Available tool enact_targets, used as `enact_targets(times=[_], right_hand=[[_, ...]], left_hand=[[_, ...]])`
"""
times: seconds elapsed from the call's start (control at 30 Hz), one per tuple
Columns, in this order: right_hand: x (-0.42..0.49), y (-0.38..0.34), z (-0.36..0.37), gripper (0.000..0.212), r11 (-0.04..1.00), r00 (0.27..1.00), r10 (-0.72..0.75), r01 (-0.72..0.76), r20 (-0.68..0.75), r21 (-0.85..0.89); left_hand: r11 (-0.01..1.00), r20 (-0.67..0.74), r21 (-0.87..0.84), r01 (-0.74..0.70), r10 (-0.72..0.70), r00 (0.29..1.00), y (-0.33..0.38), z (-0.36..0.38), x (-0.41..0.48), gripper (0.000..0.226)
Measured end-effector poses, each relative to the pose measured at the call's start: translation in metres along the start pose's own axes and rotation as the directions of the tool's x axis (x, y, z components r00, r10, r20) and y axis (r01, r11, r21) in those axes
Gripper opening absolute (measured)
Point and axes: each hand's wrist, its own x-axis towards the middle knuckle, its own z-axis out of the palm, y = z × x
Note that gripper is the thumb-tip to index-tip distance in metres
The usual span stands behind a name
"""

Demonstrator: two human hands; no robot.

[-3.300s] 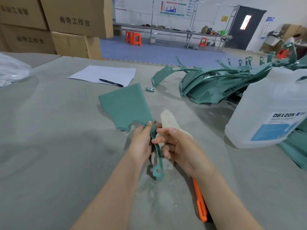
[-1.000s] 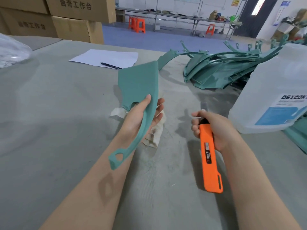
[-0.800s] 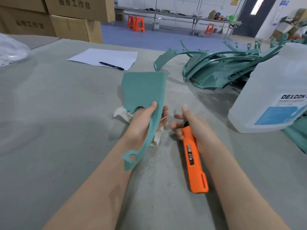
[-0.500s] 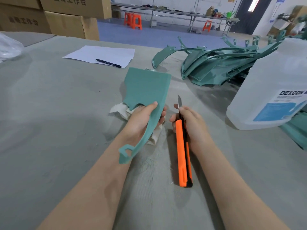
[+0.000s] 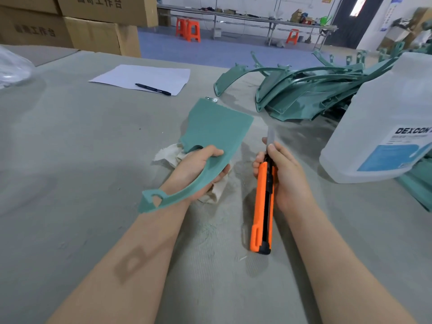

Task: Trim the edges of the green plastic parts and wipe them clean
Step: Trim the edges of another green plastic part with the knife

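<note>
My left hand (image 5: 196, 169) grips a flat green plastic part (image 5: 216, 129) by its narrow curved neck, the wide blade pointing away and the looped tail lying over my wrist. My right hand (image 5: 282, 174) holds an orange utility knife (image 5: 263, 206) upright beside it, blade out and pointing away, thumb near the blade's base. The blade stands a little to the right of the part's edge, not touching it. A white cloth (image 5: 173, 155) lies on the grey table (image 5: 70, 160) under my left hand.
A pile of green plastic parts (image 5: 304, 90) lies at the back right. A large translucent DEXCON jug (image 5: 383, 127) stands at the right. A sheet of paper (image 5: 145, 77) with a black pen (image 5: 153, 89) lies behind; cardboard boxes (image 5: 100, 22) stand at the far left.
My right hand has picked up the orange knife, turned it blade forward and extended the blade beside the part. My left hand keeps its grip on the green part, now tilted flatter.
</note>
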Motion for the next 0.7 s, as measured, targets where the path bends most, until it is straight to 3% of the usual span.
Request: enact_targets(times=[0.1, 0.2, 0.3, 0.37, 0.4, 0.47, 0.57, 0.63, 0.7], right_hand=[[0.002, -0.017, -0.002, 0.012, 0.999, 0.999, -0.015, 0.016, -0.031, 0.037], [0.0, -0.035, -0.001, 0.013, 0.957, 0.962, -0.273, 0.267, -0.032, -0.115], [-0.006, -0.044, 0.004, 0.014, 0.777, 0.801, -0.597, 0.562, -0.047, -0.283], [-0.009, -0.04, 0.009, 0.017, 0.672, 0.702, -0.709, 0.645, -0.064, -0.365], [-0.01, -0.035, 0.011, 0.017, 0.652, 0.69, -0.721, 0.645, -0.063, -0.398], [-0.007, -0.023, 0.012, 0.016, 0.67, 0.762, -0.646, 0.545, -0.035, -0.504], [-0.001, -0.002, 0.003, 0.009, 0.735, 0.962, -0.274, 0.201, -0.011, -0.647], [0.002, 0.007, -0.004, 0.014, 0.775, 0.994, -0.111, 0.079, -0.012, -0.627], [0.002, 0.007, -0.006, 0.017, 0.846, 0.998, -0.062, 0.051, -0.003, -0.53]], left_hand=[[0.998, 0.003, -0.006, 0.062, -0.062, 0.998, 0.001, -0.002, 0.002, 0.017], [0.999, -0.008, -0.043, 0.03, -0.03, 1.0, 0.0, -0.003, 0.003, 0.019], [0.999, -0.014, -0.052, 0.004, -0.005, 1.0, -0.002, 0.0, 0.003, 0.016], [0.995, -0.03, -0.095, 0.014, -0.017, 0.999, -0.001, 0.0, 0.004, 0.014], [0.993, -0.044, -0.12, 0.021, -0.026, 0.999, -0.001, 0.0, 0.004, 0.012], [0.991, -0.024, -0.13, 0.029, -0.032, 0.999, 0.0, -0.001, 0.004, 0.011], [0.996, 0.046, -0.084, 0.009, -0.005, 0.999, -0.001, -0.002, 0.003, 0.013], [0.991, 0.026, -0.129, 0.018, -0.014, 1.0, 0.0, -0.003, 0.003, 0.01], [0.985, 0.033, -0.171, 0.026, -0.021, 0.999, 0.0, -0.003, 0.002, 0.015]])
